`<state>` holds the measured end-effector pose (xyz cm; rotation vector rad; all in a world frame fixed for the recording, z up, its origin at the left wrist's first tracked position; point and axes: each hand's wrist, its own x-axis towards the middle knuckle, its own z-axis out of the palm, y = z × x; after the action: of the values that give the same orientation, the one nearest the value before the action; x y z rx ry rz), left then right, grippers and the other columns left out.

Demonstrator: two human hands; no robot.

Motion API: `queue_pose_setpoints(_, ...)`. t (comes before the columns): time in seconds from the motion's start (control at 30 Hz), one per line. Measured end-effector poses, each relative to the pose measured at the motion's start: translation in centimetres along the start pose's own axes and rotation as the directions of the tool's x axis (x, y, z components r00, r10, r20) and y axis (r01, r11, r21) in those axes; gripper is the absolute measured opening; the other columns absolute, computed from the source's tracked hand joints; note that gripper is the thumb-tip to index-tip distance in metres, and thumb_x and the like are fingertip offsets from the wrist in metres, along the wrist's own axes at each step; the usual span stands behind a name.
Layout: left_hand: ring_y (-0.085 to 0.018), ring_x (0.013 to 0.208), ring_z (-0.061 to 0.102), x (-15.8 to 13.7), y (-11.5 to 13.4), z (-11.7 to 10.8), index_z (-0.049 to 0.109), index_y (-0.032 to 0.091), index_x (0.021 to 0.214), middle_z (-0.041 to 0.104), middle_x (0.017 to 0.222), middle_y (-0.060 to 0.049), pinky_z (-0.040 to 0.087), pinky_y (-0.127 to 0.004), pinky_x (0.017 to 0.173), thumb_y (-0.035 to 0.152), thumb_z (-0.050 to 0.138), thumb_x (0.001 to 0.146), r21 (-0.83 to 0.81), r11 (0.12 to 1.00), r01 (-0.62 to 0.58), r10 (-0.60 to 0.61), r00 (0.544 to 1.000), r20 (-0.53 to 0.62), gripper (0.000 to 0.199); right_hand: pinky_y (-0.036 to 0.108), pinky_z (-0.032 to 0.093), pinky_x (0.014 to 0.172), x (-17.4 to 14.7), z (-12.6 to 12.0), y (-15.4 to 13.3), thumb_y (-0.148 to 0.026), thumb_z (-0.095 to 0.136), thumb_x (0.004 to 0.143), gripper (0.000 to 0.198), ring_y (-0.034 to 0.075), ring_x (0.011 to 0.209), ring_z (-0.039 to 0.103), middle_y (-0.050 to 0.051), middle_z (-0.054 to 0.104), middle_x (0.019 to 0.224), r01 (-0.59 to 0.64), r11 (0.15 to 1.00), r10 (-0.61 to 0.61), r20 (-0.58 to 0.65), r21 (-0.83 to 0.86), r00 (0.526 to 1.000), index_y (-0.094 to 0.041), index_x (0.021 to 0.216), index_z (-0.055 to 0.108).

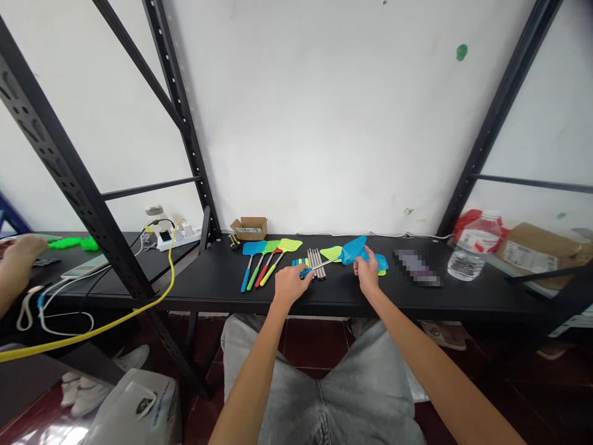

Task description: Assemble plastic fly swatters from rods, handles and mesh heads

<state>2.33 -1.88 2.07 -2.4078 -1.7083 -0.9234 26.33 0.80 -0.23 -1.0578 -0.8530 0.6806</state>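
Note:
A blue fly swatter [354, 250] is held up over the black table, its metal rod slanting down to the left. My left hand [291, 283] is closed round its blue handle, and my right hand [367, 272] grips the blue mesh head. Under and beside the rod lie several loose metal rods [317, 262] side by side, with some blue and yellow handles [300, 262] partly hidden by my left hand. A yellow-green swatter head [330, 253] and other blue heads [382, 263] lie around my right hand. Left of my hands, several whole fly swatters [269, 259] in blue, green, red and yellow lie fanned out.
An open cardboard box [250, 228] and a black-and-yellow tape measure [234, 241] stand at the back left. A blurred-out object [417, 267] and a water bottle [473, 247] lie to the right. Shelf posts [185, 123] frame the table. Another person's hand [21, 256] shows far left.

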Motion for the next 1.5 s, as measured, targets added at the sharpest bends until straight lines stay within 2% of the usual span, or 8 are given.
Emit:
queue_pose_setpoints(0.37, -0.022, 0.086, 0.068, 0.01, 0.04, -0.07, 0.072, 0.026, 0.108, 0.074, 0.084, -0.007, 0.04, -0.025, 0.067, 0.056, 0.051, 0.092, -0.001, 0.999, 0.036, -0.036, 0.999, 0.019, 0.04, 0.022, 0.029, 0.042, 0.11, 0.03, 0.04, -0.023, 0.054, 0.068, 0.075, 0.012, 0.046, 0.037, -0.008, 0.044, 0.052, 0.004, 1.0, -0.004, 0.01, -0.011, 1.0, -0.016, 0.142, 0.044)
queue_pose_setpoints(1.13, -0.021, 0.081, 0.067, 0.08, -0.35, 0.36, 0.072, 0.027, 0.104, 0.074, 0.082, -0.005, 0.033, -0.025, 0.06, 0.057, 0.05, 0.091, 0.021, 1.0, 0.009, -0.008, 0.999, -0.042, 0.039, 0.022, 0.029, 0.042, 0.27, -0.13, 0.38, -0.023, 0.054, 0.071, 0.072, 0.012, 0.046, 0.036, -0.008, 0.043, 0.05, 0.007, 0.999, -0.006, 0.028, -0.038, 1.0, -0.016, 0.142, 0.045)
queue_pose_setpoints(1.5, -0.022, 0.08, 0.066, 0.1, -0.5, 0.46, 0.073, 0.028, 0.104, 0.074, 0.084, -0.005, 0.029, -0.025, 0.059, 0.059, 0.048, 0.092, 0.014, 1.0, -0.004, 0.004, 0.998, -0.059, 0.042, 0.023, 0.024, 0.042, 0.61, -0.08, 0.84, -0.023, 0.055, 0.072, 0.072, 0.011, 0.046, 0.031, -0.009, 0.037, 0.05, 0.02, 0.998, -0.017, 0.05, -0.052, 0.999, -0.016, 0.143, 0.045)
